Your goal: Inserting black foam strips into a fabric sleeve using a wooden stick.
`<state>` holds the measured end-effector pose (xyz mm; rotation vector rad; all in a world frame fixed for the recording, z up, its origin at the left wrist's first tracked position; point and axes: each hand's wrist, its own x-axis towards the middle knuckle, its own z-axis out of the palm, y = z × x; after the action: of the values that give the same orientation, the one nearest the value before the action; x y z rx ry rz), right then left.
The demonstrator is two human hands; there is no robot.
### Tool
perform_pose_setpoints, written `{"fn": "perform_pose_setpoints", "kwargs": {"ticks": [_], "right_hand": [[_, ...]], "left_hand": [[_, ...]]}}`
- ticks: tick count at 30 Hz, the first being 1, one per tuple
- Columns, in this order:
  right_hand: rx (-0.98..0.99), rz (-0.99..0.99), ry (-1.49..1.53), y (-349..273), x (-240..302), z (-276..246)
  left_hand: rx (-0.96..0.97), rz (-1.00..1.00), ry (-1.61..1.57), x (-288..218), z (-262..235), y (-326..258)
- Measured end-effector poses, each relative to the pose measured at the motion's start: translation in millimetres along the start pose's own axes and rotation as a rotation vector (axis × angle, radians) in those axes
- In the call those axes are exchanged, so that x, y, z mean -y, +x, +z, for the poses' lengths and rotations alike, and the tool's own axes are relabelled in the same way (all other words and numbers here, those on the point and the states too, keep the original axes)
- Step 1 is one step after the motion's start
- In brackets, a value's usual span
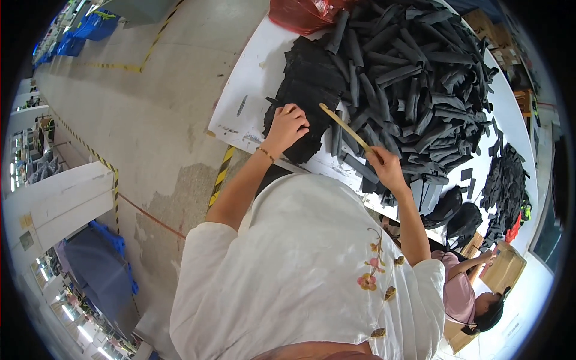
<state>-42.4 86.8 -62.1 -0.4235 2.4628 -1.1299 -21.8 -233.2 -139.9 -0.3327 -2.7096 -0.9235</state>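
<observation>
My right hand point(386, 168) grips one end of a slim, light wooden stick point(345, 126), which slants up and left over black material. My left hand point(288, 127) is curled, fingertips drawn in, above the near left part of a flat stack of black fabric pieces point(309, 81). Whether it pinches anything is hidden. Just right of the stack rises a large heap of dark grey, rolled or folded strips point(414, 90). Both stack and heap lie on a white table point(237, 99).
A red plastic bag point(303, 15) sits at the table's far edge. Smaller black pieces point(504, 186) lie farther right, with black bags point(462, 219) nearby. A person in pink point(459, 288) works at the right. Yellow-black tape point(222, 176) marks the floor.
</observation>
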Motion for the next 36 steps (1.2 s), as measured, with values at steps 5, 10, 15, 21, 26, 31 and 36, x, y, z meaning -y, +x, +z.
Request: {"fn": "perform_pose_setpoints", "kwargs": {"ticks": [5, 10, 15, 21, 26, 31, 36], "right_hand": [[-0.093, -0.104, -0.239, -13.9, 6.7, -13.1], [-0.154, -0.34, -0.513, -12.5, 8.4, -28.7], [-0.162, -0.435, -0.591, -3.7, 12.7, -32.0], [-0.133, -0.468, -0.363, 28.8, 37.0, 24.1], [-0.046, -0.094, 0.219, 36.1, 39.9, 67.7], [0.011, -0.102, 0.309, 40.7, 55.0, 100.7], [-0.291, -0.226, 0.09, 41.7, 69.9, 122.5]], "left_hand": [[0.019, -0.062, -0.119, 13.5, -0.3, 4.6], [-0.021, -0.086, -0.34, 19.0, -11.6, 13.9], [0.037, -0.113, -0.386, 14.6, -22.0, 18.8], [0.127, 0.087, -0.339, -30.2, -19.2, 34.2], [-0.591, -0.334, -0.664, -63.1, -57.2, 32.9], [-0.374, -0.787, -2.106, -37.0, -5.9, 9.2], [-0.544, -0.922, -1.969, -63.0, -13.0, 30.8]]}}
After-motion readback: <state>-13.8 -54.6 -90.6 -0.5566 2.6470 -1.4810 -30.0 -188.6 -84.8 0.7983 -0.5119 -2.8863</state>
